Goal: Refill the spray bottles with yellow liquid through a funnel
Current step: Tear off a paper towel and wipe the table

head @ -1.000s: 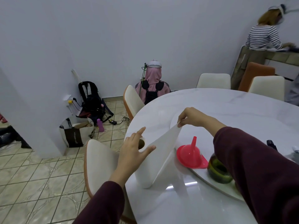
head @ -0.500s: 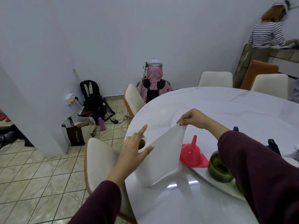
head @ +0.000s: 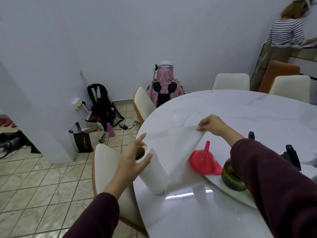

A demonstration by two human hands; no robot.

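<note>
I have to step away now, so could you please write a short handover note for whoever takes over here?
Left hand steadies the top of the paper towel roll with straight fingers. Right hand pinches the pulled-out sheet, not yet torn off.
The red funnel lies upside down on the turntable, beside a dark green bottle. Black spray heads show at the right edge.
Filling: no sign it has begun. Left: tear the sheet, set the funnel, pour.

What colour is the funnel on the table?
The funnel is pinkish red, seen clearly in the head view.
</note>
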